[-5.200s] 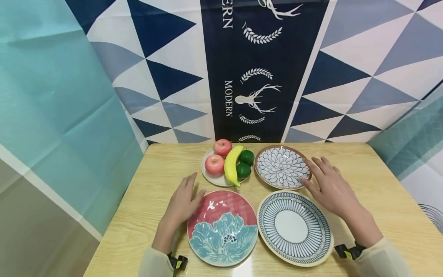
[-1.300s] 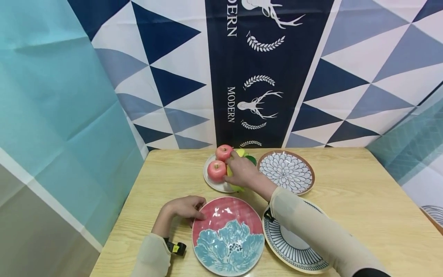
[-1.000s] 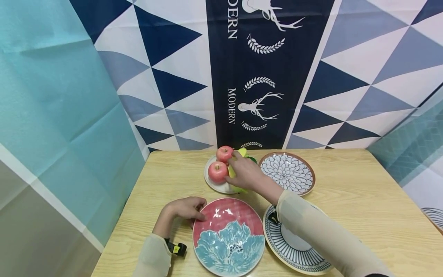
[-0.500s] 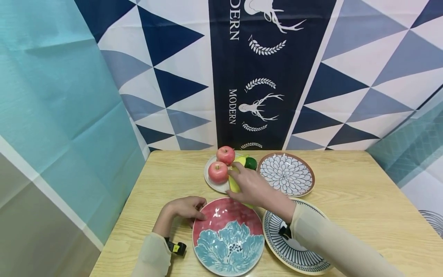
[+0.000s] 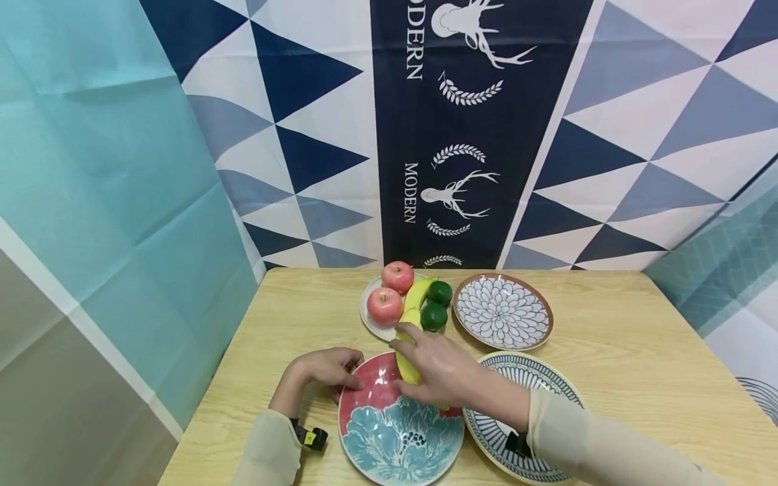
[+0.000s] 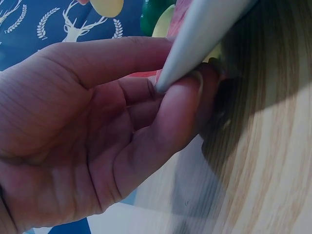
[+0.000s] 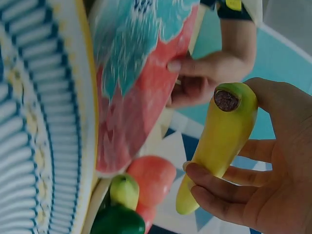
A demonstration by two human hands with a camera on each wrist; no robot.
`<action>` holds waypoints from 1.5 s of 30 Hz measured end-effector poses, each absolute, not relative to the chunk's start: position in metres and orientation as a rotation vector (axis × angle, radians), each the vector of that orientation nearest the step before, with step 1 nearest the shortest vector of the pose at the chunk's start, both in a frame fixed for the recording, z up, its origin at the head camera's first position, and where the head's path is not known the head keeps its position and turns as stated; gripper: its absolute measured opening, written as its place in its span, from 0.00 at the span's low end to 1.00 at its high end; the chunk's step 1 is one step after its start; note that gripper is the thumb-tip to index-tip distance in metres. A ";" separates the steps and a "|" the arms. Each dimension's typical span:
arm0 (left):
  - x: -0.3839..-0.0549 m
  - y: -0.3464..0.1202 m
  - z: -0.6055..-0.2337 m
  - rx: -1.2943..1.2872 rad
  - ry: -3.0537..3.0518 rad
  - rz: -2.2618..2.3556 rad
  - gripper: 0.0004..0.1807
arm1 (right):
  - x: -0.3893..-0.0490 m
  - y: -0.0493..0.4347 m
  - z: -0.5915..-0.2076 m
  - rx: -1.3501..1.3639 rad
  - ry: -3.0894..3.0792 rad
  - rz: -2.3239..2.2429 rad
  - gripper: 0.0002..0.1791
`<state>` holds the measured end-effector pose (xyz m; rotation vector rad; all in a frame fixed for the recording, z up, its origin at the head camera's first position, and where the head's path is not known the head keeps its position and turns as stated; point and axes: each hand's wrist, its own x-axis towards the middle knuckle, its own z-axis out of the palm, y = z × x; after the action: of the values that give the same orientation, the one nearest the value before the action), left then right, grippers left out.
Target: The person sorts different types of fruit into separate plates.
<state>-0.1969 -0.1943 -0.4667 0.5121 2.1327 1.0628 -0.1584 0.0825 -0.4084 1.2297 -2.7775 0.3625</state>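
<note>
My right hand grips a yellow banana between thumb and curled fingers. In the head view it hangs over the far part of the pink plate with a blue flower. My left hand pinches that plate's left rim, thumb on top and fingers underneath; the left wrist view shows the rim tilted between them. Behind, the small white fruit plate bears two red apples, a second banana and two dark green fruits.
A blue-striped plate lies right of the pink one, partly under my right forearm. The brown-rimmed plate with a petal pattern stands behind it. A patterned cloth hangs along the wooden table's back edge.
My right hand has lifted the banana off the fruit plate and carried it nearer, over the pink plate. Earlier still, both hands were open; the left has since taken the pink plate's rim.
</note>
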 end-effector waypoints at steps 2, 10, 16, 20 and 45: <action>-0.197 -0.195 -0.468 0.511 2.126 1.068 0.06 | -0.154 0.080 -0.411 1.256 -2.810 0.369 0.38; -0.196 -0.196 -0.466 0.506 2.121 1.057 0.05 | -0.141 0.067 -0.426 1.425 -2.778 0.326 0.36; -0.196 -0.195 -0.467 0.492 2.126 1.054 0.05 | -0.127 0.060 -0.435 1.537 -2.763 0.250 0.34; -0.195 -0.193 -0.470 0.495 2.116 1.047 0.05 | -0.117 0.058 -0.442 1.597 -2.750 0.207 0.33; -0.190 -0.191 -0.466 0.511 2.104 1.063 0.05 | -0.103 0.045 -0.454 1.683 -2.590 0.066 0.32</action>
<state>-0.1902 -0.1906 -0.4663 0.5109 2.1035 1.0626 -0.1033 0.0455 -0.4539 1.6832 -2.5896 0.0662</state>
